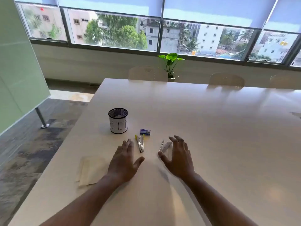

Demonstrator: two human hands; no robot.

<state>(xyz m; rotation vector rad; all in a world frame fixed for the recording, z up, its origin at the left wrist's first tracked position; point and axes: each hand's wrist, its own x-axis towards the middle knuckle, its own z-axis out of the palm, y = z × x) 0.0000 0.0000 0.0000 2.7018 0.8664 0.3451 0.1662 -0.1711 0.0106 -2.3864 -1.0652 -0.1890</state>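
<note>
Right hand (177, 158) hovers by the staples (165, 146), fingers spread and empty; left hand (123, 160), flat and empty, sits beside the stapler (140, 143). Best to pinch one strip gently by its sides.

The small stapler (140, 143) is silver metal with yellow tips. It lies flat on the desk (195, 111), to the right of the black mesh cup (118, 120) and nearer the viewer. It is opened out, its two arms spread in a narrow V that joins at the near end, with the yellow tips pointing away. The staple strips (165, 146) are silver and somewhat blurred. A thin one lies beside a wider block, both slanting. They lie farther right of the cup, past the stapler and apart from it. The small blue staple box (145, 132) lies flat just right of the cup's base, close to the stapler's yellow tips.
</note>
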